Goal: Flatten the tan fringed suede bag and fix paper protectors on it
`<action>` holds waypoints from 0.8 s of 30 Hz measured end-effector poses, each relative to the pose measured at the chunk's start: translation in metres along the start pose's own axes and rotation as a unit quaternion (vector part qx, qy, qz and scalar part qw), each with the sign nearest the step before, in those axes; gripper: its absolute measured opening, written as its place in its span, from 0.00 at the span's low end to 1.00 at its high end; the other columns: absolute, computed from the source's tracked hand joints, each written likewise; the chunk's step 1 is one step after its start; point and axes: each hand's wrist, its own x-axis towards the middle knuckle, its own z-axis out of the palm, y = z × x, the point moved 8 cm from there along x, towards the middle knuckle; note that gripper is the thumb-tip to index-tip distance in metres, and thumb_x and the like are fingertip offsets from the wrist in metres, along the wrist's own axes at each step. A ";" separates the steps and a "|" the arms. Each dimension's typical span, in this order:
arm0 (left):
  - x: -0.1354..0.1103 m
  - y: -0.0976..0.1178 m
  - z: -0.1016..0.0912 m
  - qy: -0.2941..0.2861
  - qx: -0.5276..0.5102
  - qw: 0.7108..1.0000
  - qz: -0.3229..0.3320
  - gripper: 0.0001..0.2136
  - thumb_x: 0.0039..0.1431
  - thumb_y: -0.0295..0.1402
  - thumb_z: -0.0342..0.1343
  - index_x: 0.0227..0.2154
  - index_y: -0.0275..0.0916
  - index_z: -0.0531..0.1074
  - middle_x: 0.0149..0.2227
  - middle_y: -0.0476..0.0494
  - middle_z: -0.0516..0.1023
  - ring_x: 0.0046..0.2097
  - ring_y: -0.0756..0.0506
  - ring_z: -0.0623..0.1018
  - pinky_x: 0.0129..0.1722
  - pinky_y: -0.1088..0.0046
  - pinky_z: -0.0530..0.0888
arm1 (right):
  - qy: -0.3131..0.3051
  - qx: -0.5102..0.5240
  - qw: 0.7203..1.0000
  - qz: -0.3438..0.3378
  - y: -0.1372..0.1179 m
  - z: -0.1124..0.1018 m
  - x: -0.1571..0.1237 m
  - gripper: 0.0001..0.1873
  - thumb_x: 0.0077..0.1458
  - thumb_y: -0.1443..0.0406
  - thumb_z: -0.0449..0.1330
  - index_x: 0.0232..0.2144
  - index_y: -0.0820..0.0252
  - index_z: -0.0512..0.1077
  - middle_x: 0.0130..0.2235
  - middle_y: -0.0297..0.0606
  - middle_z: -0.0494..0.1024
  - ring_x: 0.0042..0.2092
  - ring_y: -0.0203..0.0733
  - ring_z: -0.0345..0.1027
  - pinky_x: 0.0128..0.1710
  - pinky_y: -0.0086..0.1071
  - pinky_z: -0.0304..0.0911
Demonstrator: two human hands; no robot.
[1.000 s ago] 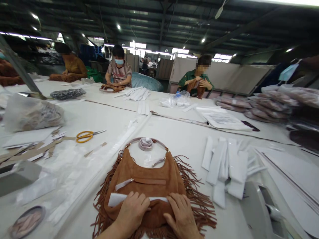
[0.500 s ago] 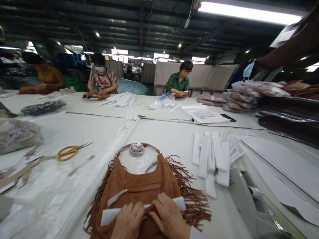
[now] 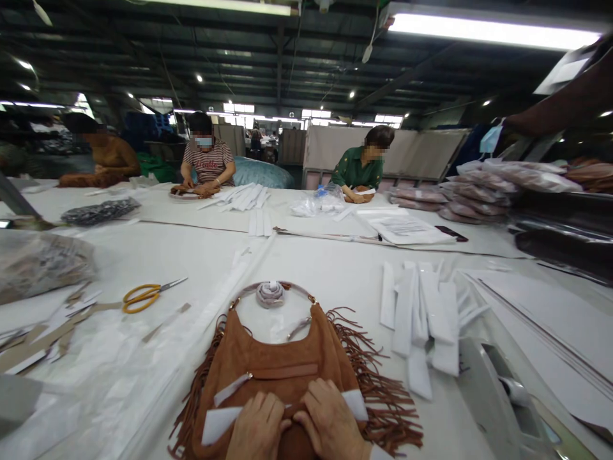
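Note:
A brown suede handbag (image 3: 287,358) with long fringes along both sides lies flat on the table before me. Across its lower front runs a white foam-like strip (image 3: 219,424), its middle mostly hidden under my hands. My left hand (image 3: 258,425) and my right hand (image 3: 330,418) are side by side on the bag, thumbs almost meeting. The fingers of both are curled and closed on the brown suede over the strip. A pale wrapped zipper pull (image 3: 233,390) hangs from the pocket zip above my left hand. The bag's strap (image 3: 246,291) arches behind, with a pale wrapped coil (image 3: 271,294) inside it.
Yellow-handled scissors (image 3: 143,297) and cardboard scraps (image 3: 52,342) lie left. On the right are loose white strips (image 3: 421,313) and a grey tape dispenser (image 3: 502,396). Several co-workers sit across the table; wrapped packages (image 3: 479,195) are stacked at the far right.
The view has shifted, so everything appears farther right. My hands stay on the bag, fingers covering more of the strip's middle. The co-worker in green has leaned and turned the head.

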 end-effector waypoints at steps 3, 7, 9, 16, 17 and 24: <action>0.004 0.002 -0.005 0.006 0.016 1.000 0.013 0.06 0.63 0.27 0.48 0.30 0.42 0.63 0.29 0.49 0.69 0.31 0.44 0.67 0.32 0.67 0.59 | -0.007 -0.013 1.000 0.012 0.002 0.001 0.003 0.03 0.59 0.67 0.56 0.31 0.57 0.65 0.35 0.34 0.68 0.39 0.45 0.60 0.42 0.41 0.57; 0.010 -0.001 -0.004 0.010 0.019 1.000 0.004 0.05 0.63 0.28 0.47 0.31 0.42 0.62 0.29 0.49 0.69 0.31 0.44 0.68 0.31 0.67 0.59 | -0.028 -0.032 0.999 0.032 0.006 0.008 0.009 0.03 0.59 0.68 0.55 0.31 0.58 0.66 0.36 0.36 0.69 0.40 0.45 0.61 0.42 0.40 0.59; 0.013 -0.003 -0.001 0.001 0.016 1.000 -0.011 0.05 0.64 0.28 0.47 0.31 0.42 0.62 0.29 0.49 0.69 0.31 0.44 0.68 0.32 0.67 0.59 | -0.048 -0.034 0.998 0.039 0.008 0.012 0.012 0.04 0.60 0.69 0.55 0.31 0.59 0.66 0.35 0.37 0.69 0.40 0.45 0.61 0.43 0.39 0.60; 0.021 -0.011 0.006 -0.052 -0.018 0.995 -0.085 0.08 0.64 0.26 0.45 0.30 0.42 0.65 0.30 0.49 0.70 0.34 0.44 0.69 0.34 0.67 0.61 | -0.119 -0.023 0.992 0.037 0.006 0.019 0.030 0.05 0.62 0.70 0.51 0.34 0.59 0.66 0.35 0.37 0.71 0.39 0.43 0.65 0.39 0.35 0.60; 0.021 -0.012 0.007 -0.058 -0.022 0.994 -0.094 0.09 0.64 0.26 0.45 0.30 0.43 0.66 0.30 0.49 0.71 0.34 0.44 0.70 0.35 0.67 0.61 | -0.123 -0.020 0.991 0.039 0.006 0.020 0.033 0.06 0.62 0.70 0.49 0.36 0.58 0.65 0.35 0.36 0.71 0.38 0.42 0.65 0.38 0.35 0.60; 0.027 -0.012 0.009 -0.081 -0.032 0.992 -0.095 0.09 0.63 0.26 0.44 0.33 0.43 0.68 0.34 0.49 0.71 0.37 0.43 0.69 0.38 0.66 0.64 | -0.113 -0.034 0.993 0.018 -0.002 0.025 0.044 0.09 0.60 0.74 0.48 0.35 0.58 0.64 0.34 0.35 0.71 0.37 0.42 0.65 0.38 0.34 0.57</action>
